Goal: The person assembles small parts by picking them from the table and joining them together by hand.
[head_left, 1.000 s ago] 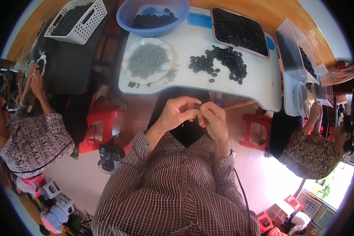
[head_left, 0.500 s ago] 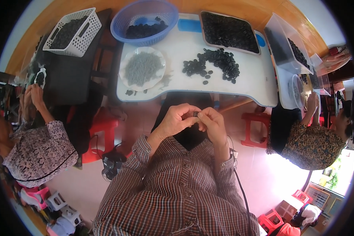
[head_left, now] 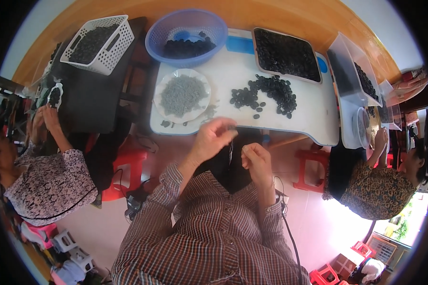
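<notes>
The left hand (head_left: 213, 138) was motion-blurred at its fingertips, so whatever it pinched could not be told. The right hand (head_left: 256, 160) was curled shut, hiding anything inside. At three o'clock, a clear bin (head_left: 354, 76) was cut short by the dark rim. The small bits on the white plate (head_left: 162, 105) at eleven o'clock were too fine to identify.

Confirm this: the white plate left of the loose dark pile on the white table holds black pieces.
Not quite. In the head view the white plate, left of the loose dark pile on the white table, holds grey pieces, not black.
</notes>
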